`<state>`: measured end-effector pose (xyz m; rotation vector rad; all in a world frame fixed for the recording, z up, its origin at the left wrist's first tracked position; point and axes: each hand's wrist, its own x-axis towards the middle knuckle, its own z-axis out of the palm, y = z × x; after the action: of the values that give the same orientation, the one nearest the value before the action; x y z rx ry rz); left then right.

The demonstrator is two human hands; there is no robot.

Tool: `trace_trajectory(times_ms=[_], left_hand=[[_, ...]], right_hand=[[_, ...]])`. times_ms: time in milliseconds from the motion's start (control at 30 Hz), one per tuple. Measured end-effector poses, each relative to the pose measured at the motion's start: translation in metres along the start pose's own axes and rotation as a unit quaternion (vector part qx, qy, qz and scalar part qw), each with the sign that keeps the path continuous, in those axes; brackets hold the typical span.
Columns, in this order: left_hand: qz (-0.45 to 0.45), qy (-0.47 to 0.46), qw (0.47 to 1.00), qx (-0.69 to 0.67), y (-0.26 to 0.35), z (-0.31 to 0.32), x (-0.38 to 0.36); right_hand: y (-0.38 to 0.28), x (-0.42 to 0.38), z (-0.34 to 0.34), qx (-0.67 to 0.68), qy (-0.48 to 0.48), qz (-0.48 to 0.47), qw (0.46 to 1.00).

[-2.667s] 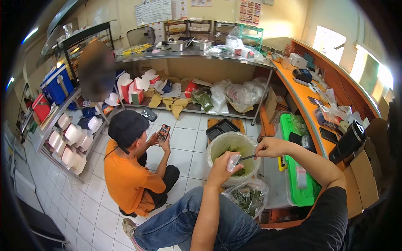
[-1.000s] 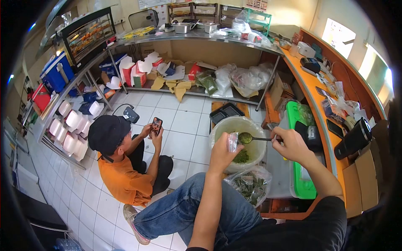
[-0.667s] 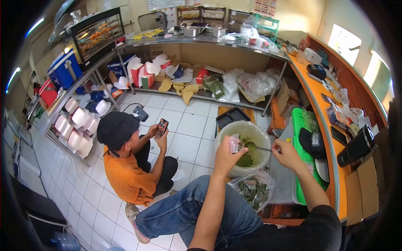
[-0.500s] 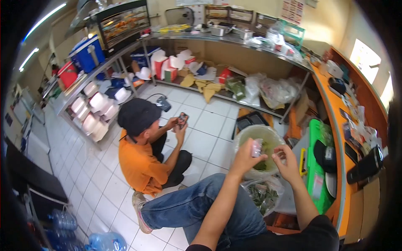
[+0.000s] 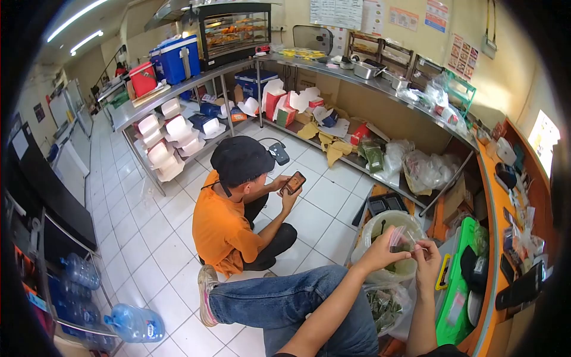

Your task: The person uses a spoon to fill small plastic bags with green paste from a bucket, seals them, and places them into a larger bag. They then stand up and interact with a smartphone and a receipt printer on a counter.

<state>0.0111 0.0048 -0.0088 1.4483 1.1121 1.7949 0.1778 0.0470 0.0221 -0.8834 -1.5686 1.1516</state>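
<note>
A small clear plastic bag [image 5: 402,239] is stretched between my two hands. My left hand [image 5: 383,251] grips its left side, and my right hand [image 5: 427,257] pinches its right edge. Both hands are above a whitish round bucket [image 5: 364,233] with something green inside. Just below the bucket a clear bag of green leaves [image 5: 383,306] stands by my leg.
A person in orange [image 5: 223,229] crouches at left, holding a phone [image 5: 294,182]. A green lid [image 5: 455,315] and an orange counter [image 5: 491,238] are at right. Water bottles [image 5: 135,323] stand lower left; a steel table [image 5: 333,68] spans the back.
The view has turned left, so the scene sits further right. My hands have come together, and the small bag is now held by both and spread out.
</note>
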Motion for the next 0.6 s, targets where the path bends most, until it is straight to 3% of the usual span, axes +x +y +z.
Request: trace_trajectory(times_ms=[67,300,600], left_hand=[[-0.085,-0.035,0.979,-0.18,0.001,0.002,0.001],[-0.102,-0.072,0.978,-0.167,0.002,-0.007,0.001],[-0.09,-0.011,0.981,-0.17,-0.009,-0.001,0.004]], right_hand=[[-0.008,0.002,0.0,0.023,-0.003,0.006,1.0],[-0.012,0.002,-0.004,0.057,0.01,-0.018,0.998],[-0.009,0.006,0.0,0.075,0.08,-0.038,0.993]])
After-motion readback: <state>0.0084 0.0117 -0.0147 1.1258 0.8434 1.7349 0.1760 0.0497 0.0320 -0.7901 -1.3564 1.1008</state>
